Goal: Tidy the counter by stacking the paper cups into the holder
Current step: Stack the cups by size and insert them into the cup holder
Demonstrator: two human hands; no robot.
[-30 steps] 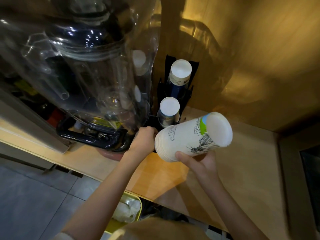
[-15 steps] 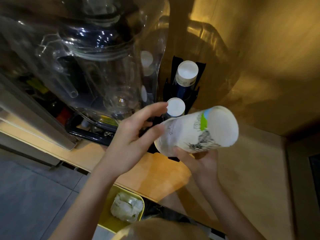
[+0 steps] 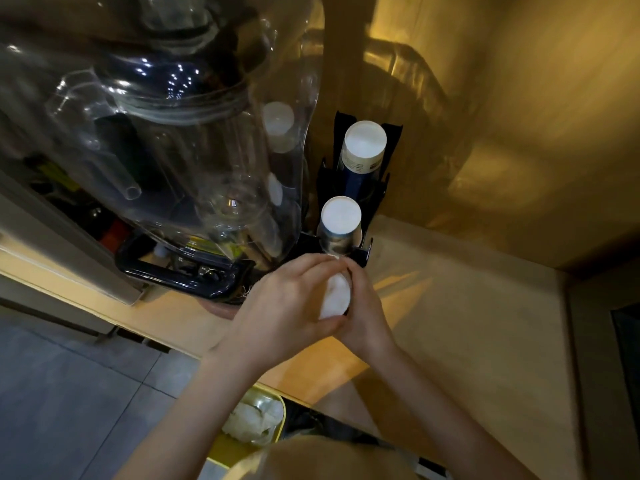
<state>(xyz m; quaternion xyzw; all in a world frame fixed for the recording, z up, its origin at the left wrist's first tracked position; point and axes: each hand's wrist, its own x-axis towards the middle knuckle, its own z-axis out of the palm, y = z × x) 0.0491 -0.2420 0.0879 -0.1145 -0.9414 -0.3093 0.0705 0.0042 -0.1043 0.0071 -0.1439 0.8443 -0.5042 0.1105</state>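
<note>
Both your hands have closed in on the cup stack (image 3: 335,295) now: half a second back your left hand (image 3: 287,306) was open and reaching, and now its fingers (image 3: 313,263) clench the stack alongside your right hand (image 3: 363,315). The stack has swung upright, just in front of the black holder (image 3: 393,140), at its nearest slot, ready to seat.

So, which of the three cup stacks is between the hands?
The nearest cup stack, gripped by the left hand and right hand. The middle stack and far stack stand untouched in the black holder.
</note>
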